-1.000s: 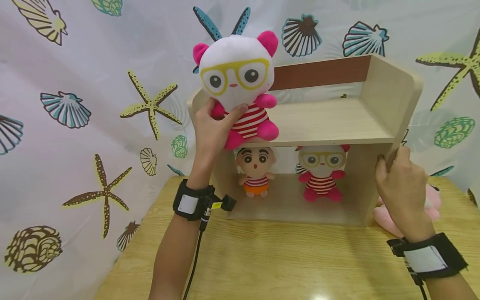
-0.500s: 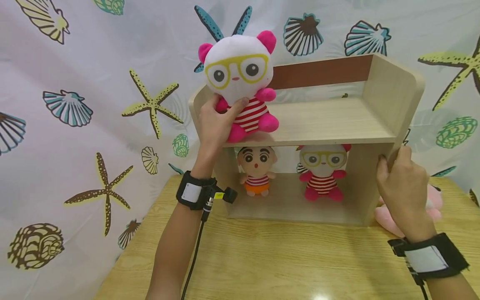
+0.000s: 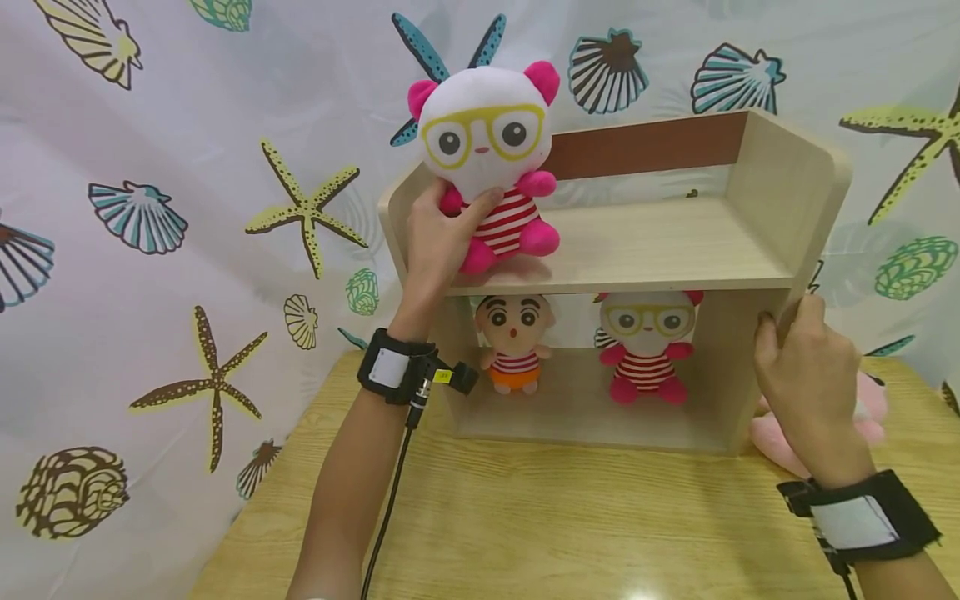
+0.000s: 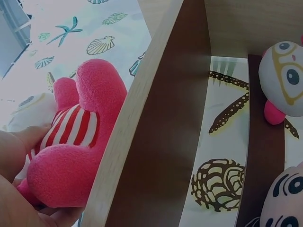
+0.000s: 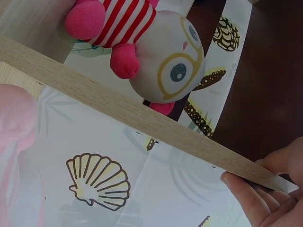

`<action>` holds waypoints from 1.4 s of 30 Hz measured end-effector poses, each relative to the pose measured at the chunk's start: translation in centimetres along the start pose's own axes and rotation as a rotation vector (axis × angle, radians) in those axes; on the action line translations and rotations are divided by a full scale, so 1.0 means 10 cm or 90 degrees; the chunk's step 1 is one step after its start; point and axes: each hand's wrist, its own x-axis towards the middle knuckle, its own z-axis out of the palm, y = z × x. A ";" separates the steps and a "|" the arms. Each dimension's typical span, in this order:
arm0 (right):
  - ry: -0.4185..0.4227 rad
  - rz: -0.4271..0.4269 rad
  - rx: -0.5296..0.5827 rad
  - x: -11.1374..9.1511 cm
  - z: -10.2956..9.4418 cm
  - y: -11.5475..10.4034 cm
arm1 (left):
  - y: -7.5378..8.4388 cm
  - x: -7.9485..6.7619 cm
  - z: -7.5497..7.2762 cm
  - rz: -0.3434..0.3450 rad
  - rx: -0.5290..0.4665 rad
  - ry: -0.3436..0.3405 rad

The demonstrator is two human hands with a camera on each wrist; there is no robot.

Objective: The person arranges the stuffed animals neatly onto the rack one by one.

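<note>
My left hand (image 3: 442,242) grips a plush panda (image 3: 504,218) round its side, thumb across the belly. The panda has pink ears and limbs, yellow glasses and a red-and-white striped body. It sits upright at the left end of the upper board of a pale wooden shelf (image 3: 660,242), feet close over the board's front edge. In the left wrist view its pink feet (image 4: 59,177) are beside that edge. My right hand (image 3: 810,383) holds the shelf's right side panel, with thumb inside and fingers outside, as the right wrist view shows at the panel edge (image 5: 189,135).
In the lower compartment sit a boy doll (image 3: 513,350) in orange shorts at left and a second plush panda (image 3: 647,358) at right. A pink plush toy (image 3: 780,437) lies on the wooden table (image 3: 555,517) behind my right hand. A shell-print curtain (image 3: 187,300) hangs behind.
My left hand has moved the panda slightly up and to the right, its feet rising from below the board's front edge to just above it. My right hand keeps its hold on the panel.
</note>
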 end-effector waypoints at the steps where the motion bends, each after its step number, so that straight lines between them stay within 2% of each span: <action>1: 0.001 -0.001 0.000 0.00 0.00 0.00 | 0.00 0.01 0.00 -0.001 0.000 -0.002; 12: -0.004 0.000 0.007 0.01 0.00 0.01 | 0.00 0.07 0.01 -0.026 0.014 -0.011; 34: -0.005 0.005 0.006 0.01 0.00 0.01 | -0.02 0.21 0.09 -0.101 -0.004 -0.013; 42: -0.004 0.008 0.001 0.02 0.01 0.01 | -0.01 0.25 0.11 -0.116 -0.023 -0.007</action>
